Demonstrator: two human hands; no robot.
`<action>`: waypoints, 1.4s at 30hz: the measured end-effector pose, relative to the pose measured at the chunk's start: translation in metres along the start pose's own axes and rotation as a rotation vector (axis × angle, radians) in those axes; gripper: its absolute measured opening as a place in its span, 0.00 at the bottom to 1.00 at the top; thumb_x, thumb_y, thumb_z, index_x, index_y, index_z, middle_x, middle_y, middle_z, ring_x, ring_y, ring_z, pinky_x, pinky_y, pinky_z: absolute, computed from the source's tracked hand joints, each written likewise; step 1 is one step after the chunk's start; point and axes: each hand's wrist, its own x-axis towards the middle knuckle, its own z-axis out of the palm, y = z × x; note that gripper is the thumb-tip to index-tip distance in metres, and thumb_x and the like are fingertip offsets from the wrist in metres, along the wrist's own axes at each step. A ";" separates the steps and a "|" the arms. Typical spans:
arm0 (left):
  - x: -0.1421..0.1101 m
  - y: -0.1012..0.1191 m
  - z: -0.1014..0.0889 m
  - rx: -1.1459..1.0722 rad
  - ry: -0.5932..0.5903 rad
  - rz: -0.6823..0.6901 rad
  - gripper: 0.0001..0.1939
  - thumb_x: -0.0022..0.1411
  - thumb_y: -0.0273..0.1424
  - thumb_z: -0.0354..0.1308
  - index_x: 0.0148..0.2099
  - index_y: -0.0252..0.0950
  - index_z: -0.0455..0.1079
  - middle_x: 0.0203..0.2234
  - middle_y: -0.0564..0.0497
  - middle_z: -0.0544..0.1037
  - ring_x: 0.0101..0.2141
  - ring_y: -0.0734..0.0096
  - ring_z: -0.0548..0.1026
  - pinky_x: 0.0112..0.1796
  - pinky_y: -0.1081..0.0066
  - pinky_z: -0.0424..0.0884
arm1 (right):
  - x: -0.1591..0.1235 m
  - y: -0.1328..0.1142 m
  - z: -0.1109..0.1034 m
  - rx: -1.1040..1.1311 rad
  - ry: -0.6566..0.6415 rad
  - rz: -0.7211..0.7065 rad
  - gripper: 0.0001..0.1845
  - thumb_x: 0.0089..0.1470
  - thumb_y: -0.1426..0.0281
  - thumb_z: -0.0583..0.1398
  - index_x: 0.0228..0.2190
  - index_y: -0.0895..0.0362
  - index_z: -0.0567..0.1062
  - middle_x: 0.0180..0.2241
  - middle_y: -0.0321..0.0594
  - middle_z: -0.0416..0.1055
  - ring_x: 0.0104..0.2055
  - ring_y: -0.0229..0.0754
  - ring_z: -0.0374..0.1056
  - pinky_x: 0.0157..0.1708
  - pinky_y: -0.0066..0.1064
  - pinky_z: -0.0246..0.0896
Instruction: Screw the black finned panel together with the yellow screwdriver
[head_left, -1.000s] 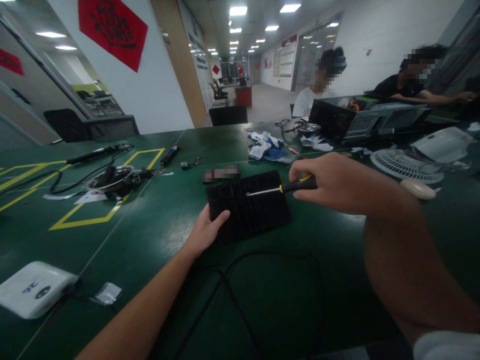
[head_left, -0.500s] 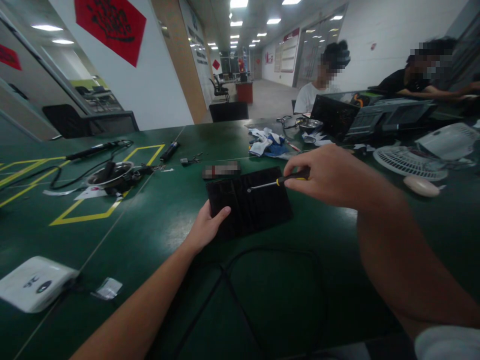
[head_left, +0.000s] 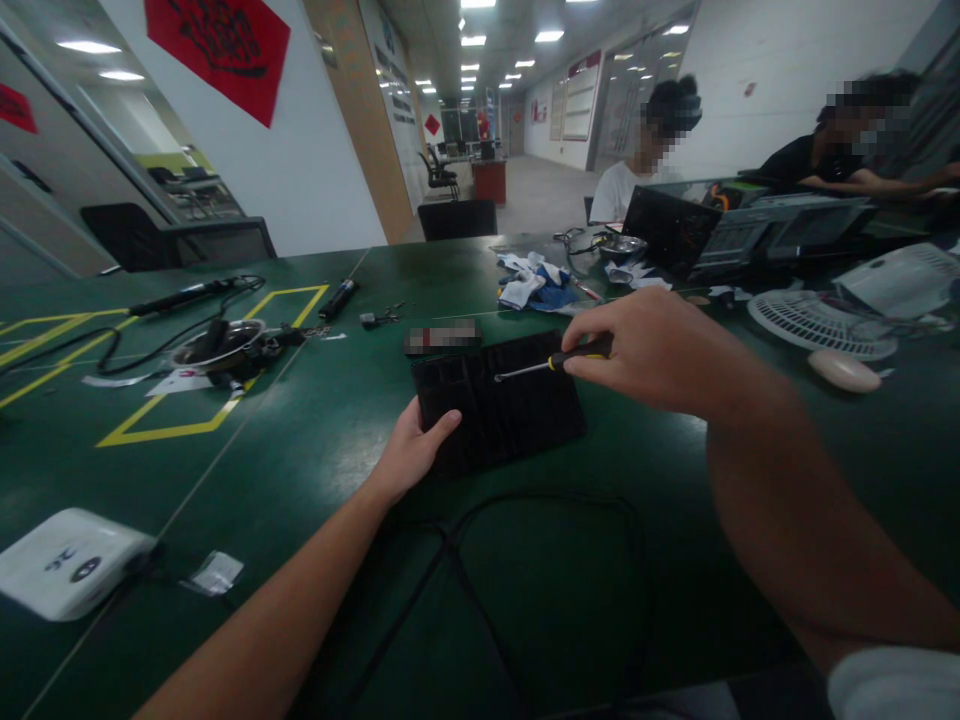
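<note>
Screwdriver [head_left: 556,361] over case [head_left: 536,410]; lettering [head_left: 61,558] on white box [head_left: 94,535] unclear.

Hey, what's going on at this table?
Someone's left hand grips the near-left edge of a black case, thumb on top. The right hand holds a screwdriver between its fingers, the shaft pointing left over the case. Whether the tip touches it is hard to tell, and the case's inside is too dark to make out.
</note>
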 end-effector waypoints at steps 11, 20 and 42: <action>-0.001 0.004 0.002 0.016 0.003 -0.002 0.29 0.61 0.43 0.67 0.59 0.35 0.68 0.56 0.40 0.78 0.58 0.47 0.76 0.58 0.47 0.72 | -0.002 -0.003 0.006 -0.038 0.046 -0.063 0.13 0.53 0.68 0.63 0.39 0.57 0.84 0.41 0.47 0.81 0.45 0.53 0.74 0.46 0.43 0.63; 0.001 -0.001 0.000 -0.020 0.006 -0.023 0.30 0.60 0.44 0.68 0.59 0.36 0.69 0.55 0.40 0.79 0.56 0.47 0.77 0.56 0.47 0.74 | -0.005 -0.013 0.003 -0.130 0.012 0.091 0.18 0.59 0.60 0.59 0.41 0.54 0.86 0.42 0.47 0.81 0.44 0.55 0.74 0.39 0.43 0.63; -0.003 0.005 0.002 -0.039 0.011 -0.022 0.31 0.59 0.45 0.69 0.59 0.35 0.69 0.52 0.40 0.81 0.55 0.47 0.78 0.56 0.47 0.74 | -0.012 0.022 -0.014 0.045 -0.008 -0.119 0.14 0.52 0.62 0.65 0.41 0.52 0.80 0.40 0.42 0.76 0.41 0.49 0.69 0.41 0.38 0.59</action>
